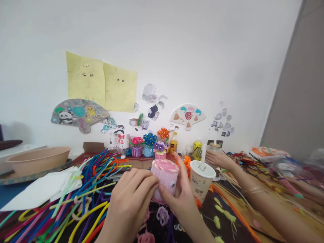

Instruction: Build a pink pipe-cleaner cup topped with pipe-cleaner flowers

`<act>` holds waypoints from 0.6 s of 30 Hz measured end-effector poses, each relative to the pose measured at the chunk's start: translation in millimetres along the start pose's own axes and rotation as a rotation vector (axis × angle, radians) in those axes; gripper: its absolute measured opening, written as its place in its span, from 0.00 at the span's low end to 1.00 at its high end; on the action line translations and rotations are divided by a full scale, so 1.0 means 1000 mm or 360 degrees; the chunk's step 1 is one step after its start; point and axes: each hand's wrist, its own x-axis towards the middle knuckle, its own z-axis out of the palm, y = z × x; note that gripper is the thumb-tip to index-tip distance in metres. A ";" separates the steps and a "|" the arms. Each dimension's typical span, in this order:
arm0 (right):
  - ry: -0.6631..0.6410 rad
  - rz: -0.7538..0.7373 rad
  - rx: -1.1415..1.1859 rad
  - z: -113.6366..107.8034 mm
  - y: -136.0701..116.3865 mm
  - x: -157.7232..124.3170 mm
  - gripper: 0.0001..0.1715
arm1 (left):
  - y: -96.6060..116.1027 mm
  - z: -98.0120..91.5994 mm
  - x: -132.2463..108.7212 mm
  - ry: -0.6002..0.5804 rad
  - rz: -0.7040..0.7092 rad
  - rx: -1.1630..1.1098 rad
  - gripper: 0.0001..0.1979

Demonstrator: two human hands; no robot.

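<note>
Beside a white-rimmed cup (201, 189), my left hand (133, 189) holding a pink pot (165, 177) with bunched fingers, my right hand (181, 192) clasping it between thumb and fingers, purple flower (162, 216) below

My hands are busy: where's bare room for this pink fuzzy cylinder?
Probably the white paper sheets, left of the multicoloured fuzzy stems, in front of the beige oval basin. Crowded: the dark mat, strewn with yellow-green fuzzy pieces.

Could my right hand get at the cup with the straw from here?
Probably yes: the cup stands just beside your right hand, its near side unblocked. That hand is around the pink pot, though, so it would likely have to let go first.
</note>
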 end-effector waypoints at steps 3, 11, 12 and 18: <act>0.0031 -0.0029 -0.0153 0.000 -0.001 0.001 0.48 | 0.000 0.002 -0.001 -0.0042 0.0073 0.0117 0.07; 0.0197 -0.0130 -0.0525 0.001 -0.004 0.000 0.55 | 0.002 0.005 -0.001 -0.0130 0.0274 0.0397 0.10; 0.0195 -0.0138 -0.0530 0.001 -0.004 0.000 0.55 | 0.002 0.006 -0.001 -0.0121 0.0301 0.0440 0.10; 0.0170 -0.0110 -0.0646 0.001 -0.009 -0.001 0.57 | 0.003 0.002 0.003 -0.0113 0.0446 0.0563 0.18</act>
